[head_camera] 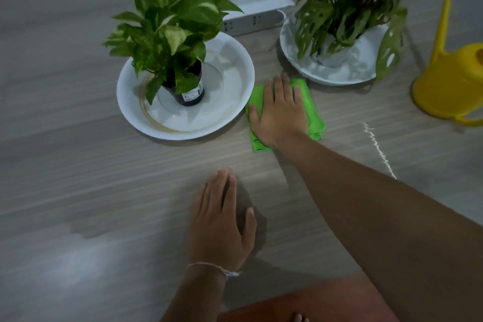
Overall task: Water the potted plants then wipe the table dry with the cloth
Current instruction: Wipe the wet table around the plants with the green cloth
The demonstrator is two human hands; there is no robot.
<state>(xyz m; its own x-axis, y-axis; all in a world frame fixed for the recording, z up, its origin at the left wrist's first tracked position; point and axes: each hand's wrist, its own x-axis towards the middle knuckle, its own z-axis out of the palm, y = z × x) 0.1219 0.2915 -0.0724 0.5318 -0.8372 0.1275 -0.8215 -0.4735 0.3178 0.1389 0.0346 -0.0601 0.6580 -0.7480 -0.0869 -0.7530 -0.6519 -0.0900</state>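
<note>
Grey wood-grain table [78,165] bearing two white round dishes, the left dish [230,102] holding a variegated-leaf plant in a dark pot [189,91], the right dish [347,73] a perforated-leaf plant [347,0], with a yellow plastic watering can [449,81] at far right. Between the dishes, the right hand [281,110] presses flat, fingers straight, on the folded green cloth [316,123]; the left hand [222,219] rests open-palmed on the table nearer the person.

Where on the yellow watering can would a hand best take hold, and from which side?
Probably the looped handle at the near edge of the yellow watering can, low on its body and partly cut off by the frame's right edge. The long spout rises on the far side, so coming from the near right keeps clear of it and of the drooping leaves of the right-hand plant. The right hand lies nearest.
</note>
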